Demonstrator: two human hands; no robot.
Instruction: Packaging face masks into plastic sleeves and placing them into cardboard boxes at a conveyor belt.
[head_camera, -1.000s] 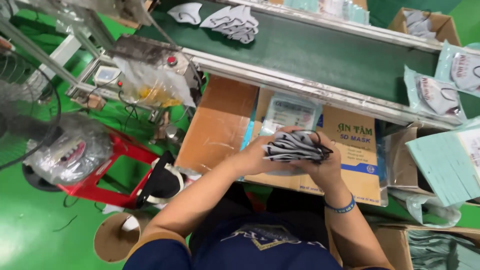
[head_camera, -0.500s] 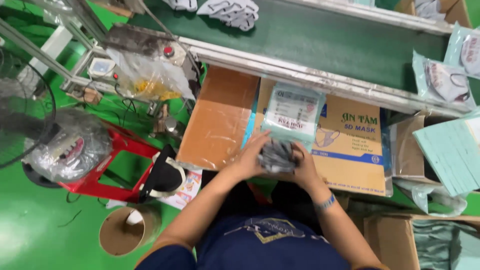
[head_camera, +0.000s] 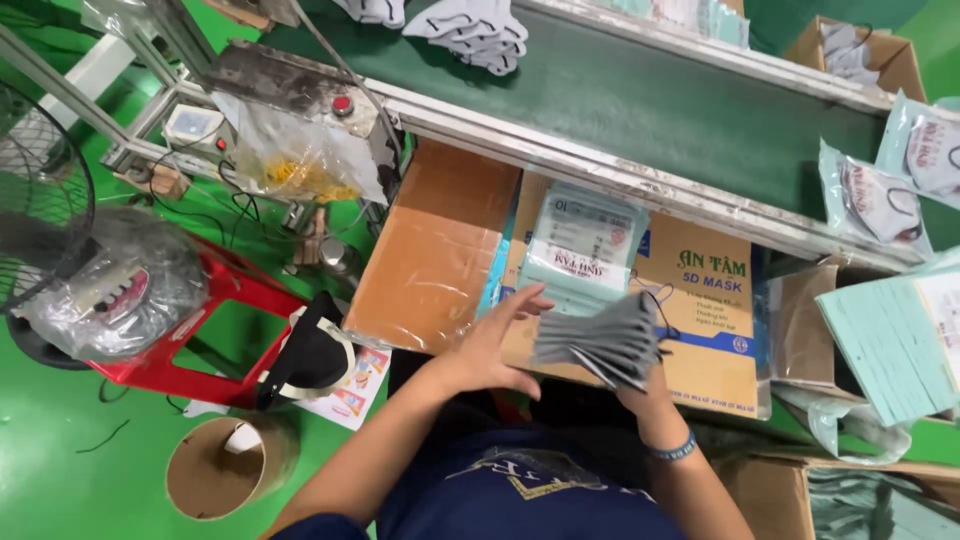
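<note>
At the centre of the head view we hold a stack of grey face masks (head_camera: 600, 342) in our right hand (head_camera: 640, 385), whose fingers are closed around the lower edge of the stack from beneath — the masks fan out slightly toward nine o'clock. Our left hand (head_camera: 497, 340) sits at nine o'clock of the stack, fingers spread wide and flat, the fingertips just beside the masks' edge; we cannot tell whether they touch. A blue wristband (head_camera: 672, 449) circles our right wrist.

Both hands hover over a flat cardboard box (head_camera: 690, 330) with blue printing. At twelve o'clock of the stack lies a pale-green printed pouch (head_camera: 583, 240), resting on that box. Beyond it, running across the top of the view, is a dark green conveyor belt (head_camera: 650, 100) carrying a pile of white masks (head_camera: 470, 30) at eleven o'clock.

Far to nine o'clock stand a red stool (head_camera: 215, 340) and a fan (head_camera: 40, 200) — well apart from our hands. At three o'clock a sheaf of pale-green pouches (head_camera: 885, 345) lies tilted, and sealed mask packets (head_camera: 880, 200) rest at two o'clock.
</note>
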